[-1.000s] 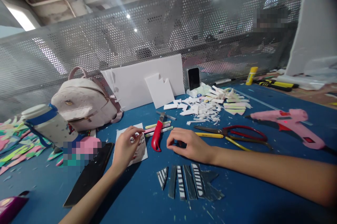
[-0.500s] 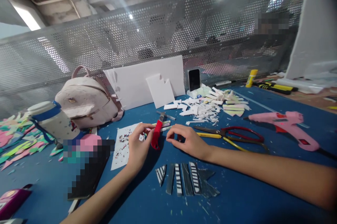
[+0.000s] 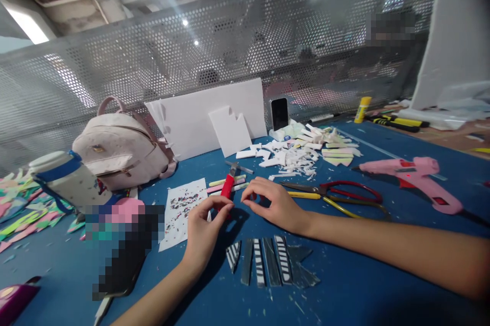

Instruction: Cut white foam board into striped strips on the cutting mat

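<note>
My left hand hovers just over the blue table, thumb and forefinger pinched together at the lower end of a red utility knife. What the pinch holds is too small to name. My right hand rests on the table a little to the right, fingers curled into a pinch that almost meets the left fingertips. A white sheet speckled with coloured bits lies left of the left hand. Several black-and-white striped strips lie in a row just in front of both hands.
Red-handled scissors and a pink glue gun lie to the right. A pile of white foam scraps, foam boards and a phone stand behind. At the left are a backpack, a bottle and coloured cutouts.
My left hand has left the speckled sheet and moved right, past the red knife's handle, until its pinched fingers nearly meet the right hand. The right hand has barely shifted.
</note>
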Demonstrator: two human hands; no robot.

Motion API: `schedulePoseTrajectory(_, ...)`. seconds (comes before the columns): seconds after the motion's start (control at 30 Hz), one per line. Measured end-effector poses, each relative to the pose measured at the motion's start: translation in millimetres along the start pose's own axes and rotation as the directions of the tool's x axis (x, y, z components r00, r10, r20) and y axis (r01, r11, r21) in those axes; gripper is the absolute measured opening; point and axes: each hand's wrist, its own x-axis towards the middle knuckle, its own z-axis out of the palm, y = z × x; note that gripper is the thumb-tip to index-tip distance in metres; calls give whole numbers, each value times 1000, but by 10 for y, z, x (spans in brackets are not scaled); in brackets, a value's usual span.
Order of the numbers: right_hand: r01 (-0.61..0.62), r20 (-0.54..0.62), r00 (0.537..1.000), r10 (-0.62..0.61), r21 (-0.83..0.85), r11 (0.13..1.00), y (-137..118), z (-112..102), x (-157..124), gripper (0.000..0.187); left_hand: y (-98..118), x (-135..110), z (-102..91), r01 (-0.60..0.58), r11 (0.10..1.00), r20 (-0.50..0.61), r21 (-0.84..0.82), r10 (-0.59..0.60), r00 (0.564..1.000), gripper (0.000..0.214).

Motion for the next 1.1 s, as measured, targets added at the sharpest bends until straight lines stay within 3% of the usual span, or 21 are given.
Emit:
schedulePoseTrajectory(0.33,109,33,994,-108,-19,994,0,-4,-20,8,26,-46,36,32,998,64,-55,-29,998,4)
schedulePoseTrajectory(0.5,132,44,991,-130,-48,990,-12,0,-23,9,42,-57,38,39,990,84,-136,-28,996,23)
schedulePoseTrajectory(1.1,135,34,991,-132,-78,988,-15,10,-21,10,53,-57,35,47,987,100,-152,-32,994,26)
